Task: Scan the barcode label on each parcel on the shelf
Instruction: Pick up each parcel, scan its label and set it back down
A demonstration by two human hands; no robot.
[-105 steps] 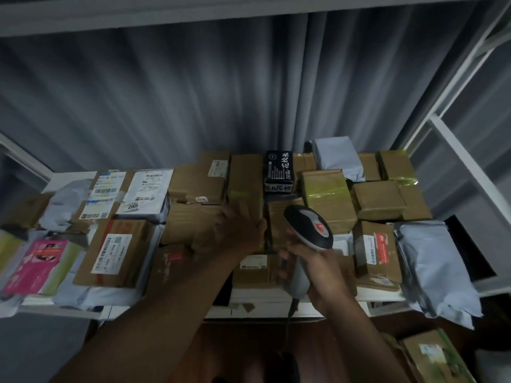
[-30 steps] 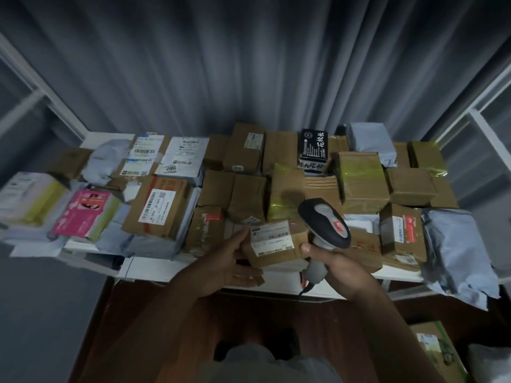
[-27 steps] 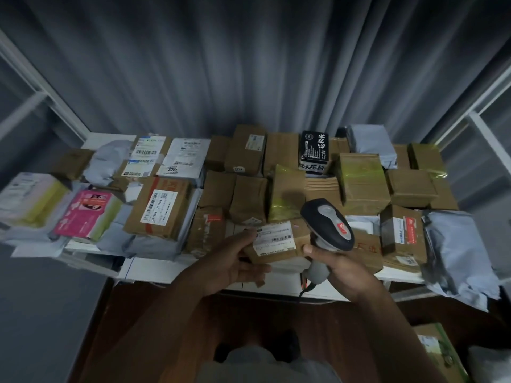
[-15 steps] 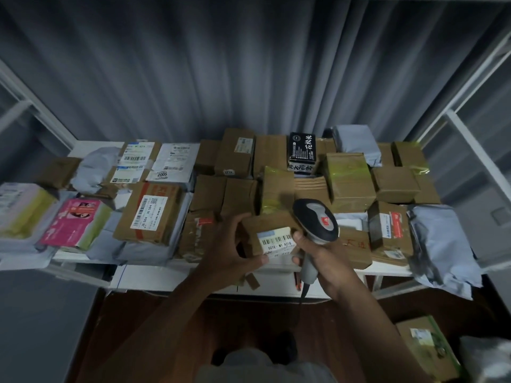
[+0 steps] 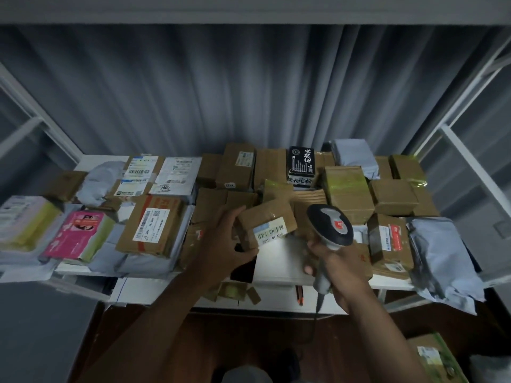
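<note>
**Parcels crowd the shelf, one box lifted at the front**

Boxes cover the shelf from end to end. Near the front middle, the left hand holds a small box above a bare patch. The scanner, in the right hand, sits just right of it. A soft mailer bag overhangs the right end.

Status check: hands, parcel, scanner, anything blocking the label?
Left hand grips small brown parcel, tilted, barcode label facing up. Right hand holds scanner beside it. Label unobstructed.
</note>
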